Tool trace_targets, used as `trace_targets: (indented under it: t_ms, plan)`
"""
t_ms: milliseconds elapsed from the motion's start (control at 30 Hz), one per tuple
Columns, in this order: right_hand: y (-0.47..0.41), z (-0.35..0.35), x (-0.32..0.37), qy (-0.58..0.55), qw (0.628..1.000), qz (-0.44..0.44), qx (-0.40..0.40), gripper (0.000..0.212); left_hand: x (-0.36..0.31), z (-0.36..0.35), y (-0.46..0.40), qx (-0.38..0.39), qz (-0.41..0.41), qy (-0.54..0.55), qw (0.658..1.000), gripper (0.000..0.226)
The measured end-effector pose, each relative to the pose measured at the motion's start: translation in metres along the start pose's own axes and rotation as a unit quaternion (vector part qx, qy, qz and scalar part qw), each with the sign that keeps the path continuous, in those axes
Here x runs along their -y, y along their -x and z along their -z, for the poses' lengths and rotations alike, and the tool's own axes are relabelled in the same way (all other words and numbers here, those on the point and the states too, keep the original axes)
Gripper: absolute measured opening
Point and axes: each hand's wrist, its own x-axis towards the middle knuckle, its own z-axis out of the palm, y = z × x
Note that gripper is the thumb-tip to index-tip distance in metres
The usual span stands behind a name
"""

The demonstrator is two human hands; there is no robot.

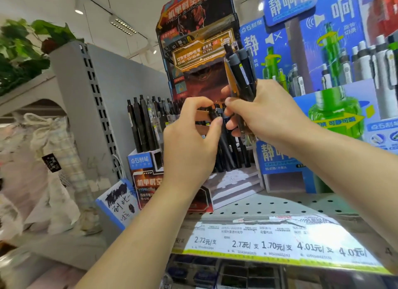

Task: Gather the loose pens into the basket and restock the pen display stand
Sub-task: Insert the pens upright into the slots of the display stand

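Note:
A tall dark pen display stand (198, 36) with orange and red print stands on the shelf straight ahead. Upright black pens fill its left compartment (143, 125), and more stand in the middle behind my hands. My right hand (265, 116) grips a bundle of black and amber pens (240, 73) that point upward in front of the stand. Just to its left, my left hand (191, 142) pinches the top of a single black pen (217, 114) between thumb and fingers, over the stand's middle slots. No basket is in view.
A blue and green pen display (336, 77) stands right of the dark stand. The perforated white shelf (280, 204) carries a price label strip (275, 241) along its front edge. A grey upright panel (86, 107) and cloth bags (49, 159) are at left, with leaves above.

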Motion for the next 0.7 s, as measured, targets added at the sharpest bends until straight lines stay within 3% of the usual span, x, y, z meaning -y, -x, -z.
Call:
trace_targets:
  t_ms: [267,533,600,700]
  plan:
    - [0.0022,-0.0017,0.0012,-0.037,0.999,-0.018,-0.021,0.009,0.0041,0.0006,-0.0022,-0.008,0.060,0.051,0.997,0.013]
    - [0.0045,-0.0003,0.0011,-0.040,0.999,-0.024,-0.018,0.006,0.0018,-0.0008,0.0008,-0.035,0.050,0.070,0.996,0.019]
    - [0.0042,0.0004,0.0001,-0.026,0.999,-0.020,-0.020,0.005,0.0018,-0.0036,0.0007,-0.009,0.049,0.045,0.998,0.025]
    - [0.0032,0.0007,-0.0013,-0.019,0.999,-0.017,-0.021,0.006,0.0017,-0.0075,-0.0029,0.087,0.068,-0.037,0.993,0.044]
